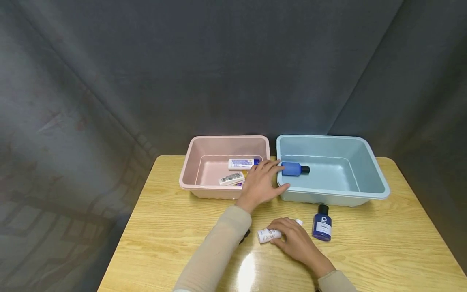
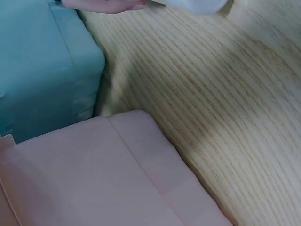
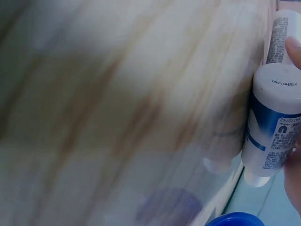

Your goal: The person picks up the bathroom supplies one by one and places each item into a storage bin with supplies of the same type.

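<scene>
In the head view my left hand (image 1: 260,184) reaches over the gap between the two bins with its fingers spread. Its fingertips are beside the base of a blue bottle (image 1: 290,168) with a black cap, lying in the light blue bin (image 1: 333,190); whether they touch it I cannot tell. My right hand (image 1: 292,239) grips a white Dove bottle (image 1: 268,235) low over the table, its white cap showing past the fingers. In the right wrist view this white bottle (image 3: 270,122) shows a blue band and small print. A dark blue bottle (image 1: 322,225) lies right of my right hand.
The pink bin (image 1: 209,188) stands left of the light blue one. It holds a white bottle with a blue cap (image 1: 242,164), a smaller white bottle (image 1: 232,179) and other items half hidden by my left hand. A dark curtain (image 1: 226,73) hangs behind the wooden table (image 1: 164,227).
</scene>
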`<state>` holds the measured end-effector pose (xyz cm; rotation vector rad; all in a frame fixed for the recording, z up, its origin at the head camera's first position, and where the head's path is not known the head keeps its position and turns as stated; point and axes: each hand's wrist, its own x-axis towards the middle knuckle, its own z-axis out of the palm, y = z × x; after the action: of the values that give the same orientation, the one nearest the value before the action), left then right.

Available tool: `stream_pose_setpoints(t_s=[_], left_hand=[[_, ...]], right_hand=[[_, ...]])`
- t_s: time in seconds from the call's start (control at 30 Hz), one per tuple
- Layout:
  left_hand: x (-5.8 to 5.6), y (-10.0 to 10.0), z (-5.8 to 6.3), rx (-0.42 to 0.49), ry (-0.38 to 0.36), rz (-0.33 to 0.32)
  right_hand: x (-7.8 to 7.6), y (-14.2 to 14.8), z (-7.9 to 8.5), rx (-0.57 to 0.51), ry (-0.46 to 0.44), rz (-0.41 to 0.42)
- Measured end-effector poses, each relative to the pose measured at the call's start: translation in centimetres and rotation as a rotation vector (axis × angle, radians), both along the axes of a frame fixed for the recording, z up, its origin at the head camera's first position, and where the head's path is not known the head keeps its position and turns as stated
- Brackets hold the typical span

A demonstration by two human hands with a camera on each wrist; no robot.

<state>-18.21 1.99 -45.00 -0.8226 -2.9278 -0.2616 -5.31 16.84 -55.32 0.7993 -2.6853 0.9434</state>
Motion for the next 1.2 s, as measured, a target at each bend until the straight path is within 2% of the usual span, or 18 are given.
stream_pose_setpoints(t_s=[0.43,0.67,1.2], left_hand=[[-0.1,0.0,-0.3,-0.003,0.038,-0.012],[-0.1,0.0,-0.2,0.018,0.026,-0.003],[-0.1,0.0,-0.1,0.025,0.03,-0.004]], right_hand=[[0.0,0.0,0.9,-0.048,0.066,0.023],[-0.1,0.2,1.7,-0.043,0.109,0.035],[1.0,1.8,3.8,-0.019,0.144,-0.005]])
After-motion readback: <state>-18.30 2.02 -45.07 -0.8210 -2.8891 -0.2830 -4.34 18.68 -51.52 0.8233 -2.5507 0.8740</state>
